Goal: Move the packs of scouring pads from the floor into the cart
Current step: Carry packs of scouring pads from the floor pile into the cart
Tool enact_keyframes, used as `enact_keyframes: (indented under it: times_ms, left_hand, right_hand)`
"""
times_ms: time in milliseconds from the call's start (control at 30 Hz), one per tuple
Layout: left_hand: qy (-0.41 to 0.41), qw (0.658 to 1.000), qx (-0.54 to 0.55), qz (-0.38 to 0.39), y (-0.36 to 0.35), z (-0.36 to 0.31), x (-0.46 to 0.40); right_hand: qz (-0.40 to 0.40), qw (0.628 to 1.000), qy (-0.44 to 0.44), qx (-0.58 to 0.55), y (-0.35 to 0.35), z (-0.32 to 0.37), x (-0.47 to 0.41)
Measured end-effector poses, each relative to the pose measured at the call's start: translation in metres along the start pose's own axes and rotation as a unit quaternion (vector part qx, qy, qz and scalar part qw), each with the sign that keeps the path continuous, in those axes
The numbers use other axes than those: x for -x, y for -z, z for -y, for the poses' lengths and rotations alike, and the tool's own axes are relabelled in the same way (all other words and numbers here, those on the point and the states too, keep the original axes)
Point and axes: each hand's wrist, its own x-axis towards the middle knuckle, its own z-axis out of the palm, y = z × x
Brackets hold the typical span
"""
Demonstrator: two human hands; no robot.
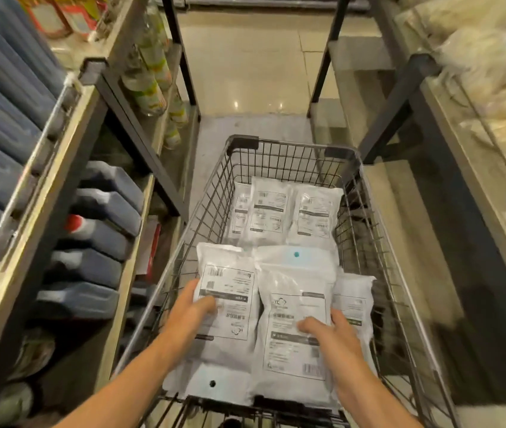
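while they lie in the cart (288, 156), near packs (294, 329) under both hands, left (194, 310), right (327, 333), fingers flat.

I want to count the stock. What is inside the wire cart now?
The cart holds white packs in two rows; left hand and right hand rest on the near ones. Anything beneath them is covered.
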Motion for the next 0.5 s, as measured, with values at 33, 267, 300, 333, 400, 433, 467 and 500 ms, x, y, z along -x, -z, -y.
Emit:
enact_keyframes:
  times_ms: [33, 267, 300, 333, 400, 433, 467, 500]
  left_hand:
    - [0.007, 1.000, -0.007, 0.005, -0.001, 0.005, -0.006]
    - [0.044, 0.998, -0.039, -0.039, -0.015, 0.035, -0.030]
    - [0.043, 0.997, -0.046, -0.053, -0.018, 0.034, -0.031]
    - [0.040, 0.996, -0.054, -0.065, -0.020, 0.033, -0.031]
    - [0.033, 0.994, -0.069, -0.081, -0.020, 0.031, -0.033]
    - [0.028, 0.993, -0.079, -0.087, -0.020, 0.030, -0.034]
    - [0.022, 0.991, -0.093, -0.094, -0.019, 0.030, -0.034]
    - [0.018, 0.989, -0.108, -0.102, -0.019, 0.030, -0.033]
  right_hand:
    - [0.000, 1.000, -0.005, -0.001, -0.002, -0.003, -0.006]
    - [-0.058, 0.995, -0.011, 0.086, -0.021, -0.035, -0.030]
    - [-0.059, 0.992, 0.000, 0.109, -0.022, -0.037, -0.031]
    - [-0.059, 0.990, 0.009, 0.124, -0.023, -0.038, -0.032]
    - [-0.054, 0.987, 0.026, 0.147, -0.025, -0.039, -0.033]
    - [-0.052, 0.985, 0.035, 0.161, -0.026, -0.040, -0.034]
    - [-0.056, 0.981, 0.043, 0.182, -0.028, -0.042, -0.034]
    - [-0.067, 0.975, 0.052, 0.206, -0.030, -0.044, -0.034]
